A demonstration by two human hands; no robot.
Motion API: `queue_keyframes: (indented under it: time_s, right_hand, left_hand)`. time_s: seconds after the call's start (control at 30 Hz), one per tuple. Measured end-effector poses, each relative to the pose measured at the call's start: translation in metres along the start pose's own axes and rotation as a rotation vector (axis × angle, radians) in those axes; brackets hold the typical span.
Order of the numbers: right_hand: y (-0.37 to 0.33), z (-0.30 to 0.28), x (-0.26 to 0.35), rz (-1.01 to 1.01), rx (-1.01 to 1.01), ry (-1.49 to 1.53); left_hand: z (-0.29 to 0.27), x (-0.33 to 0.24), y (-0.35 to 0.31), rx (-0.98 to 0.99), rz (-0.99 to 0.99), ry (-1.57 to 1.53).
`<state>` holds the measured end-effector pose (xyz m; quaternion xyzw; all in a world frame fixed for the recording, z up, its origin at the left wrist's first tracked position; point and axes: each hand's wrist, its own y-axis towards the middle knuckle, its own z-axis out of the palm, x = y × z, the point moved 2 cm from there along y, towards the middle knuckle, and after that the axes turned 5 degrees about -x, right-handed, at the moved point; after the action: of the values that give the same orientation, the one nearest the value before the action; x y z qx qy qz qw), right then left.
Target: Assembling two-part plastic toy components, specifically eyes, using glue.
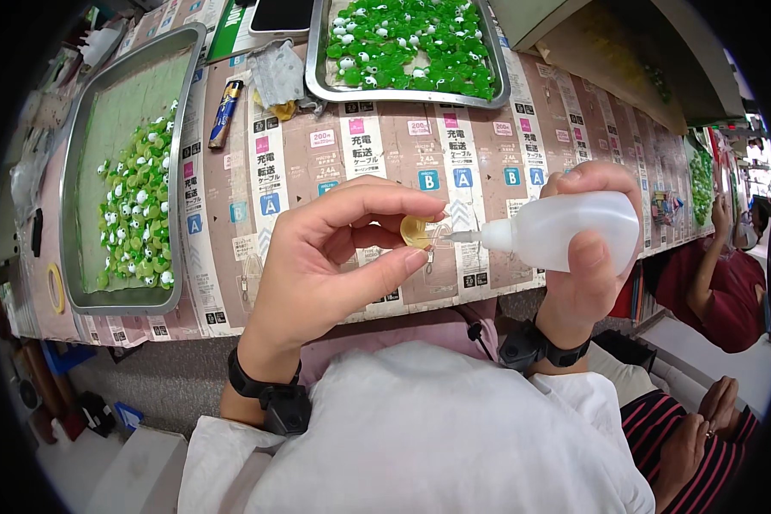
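Between the thumb and fingers of my left hand (330,257) is a small, round, yellowish translucent piece (415,231). My right hand (587,257) grips a white squeeze bottle (574,227) lying sideways, its thin needle tip (464,236) pointing left. That tip reaches the yellow piece; whether it touches or goes inside, I cannot tell. To the left, a metal tray (178,171) holds many small green and yellow pieces with white parts (137,210). Another metal tray (403,96) at the back is filled with bright green and white pieces (411,47).
A lighter-like blue and gold stick (225,114) lies beside a crumpled grey cloth (278,77). A phone (281,15) rests at the back, a yellow ring (56,288) at far left. Printed sheets cover the table (317,163). Other people sit at right, one in a maroon shirt (724,287).
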<state>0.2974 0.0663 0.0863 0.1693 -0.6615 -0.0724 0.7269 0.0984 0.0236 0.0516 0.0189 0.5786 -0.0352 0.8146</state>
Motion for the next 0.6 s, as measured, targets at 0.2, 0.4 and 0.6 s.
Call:
queue_keyframes:
  time_s: [0.2, 0.4, 0.6]
  right_hand:
    - [0.0003, 0.0052, -0.0009, -0.018, 0.003, 0.013]
    - [0.0004, 0.0063, -0.0006, -0.012, 0.033, 0.032]
    - [0.0016, 0.0075, -0.0025, -0.042, 0.035, 0.019]
  left_hand:
    - [-0.0013, -0.0003, -0.0016, 0.008, 0.019, 0.036]
    - [-0.0011, 0.0000, -0.0013, 0.017, 0.031, 0.050]
    - [-0.0008, 0.0003, -0.0007, 0.017, 0.027, 0.056]
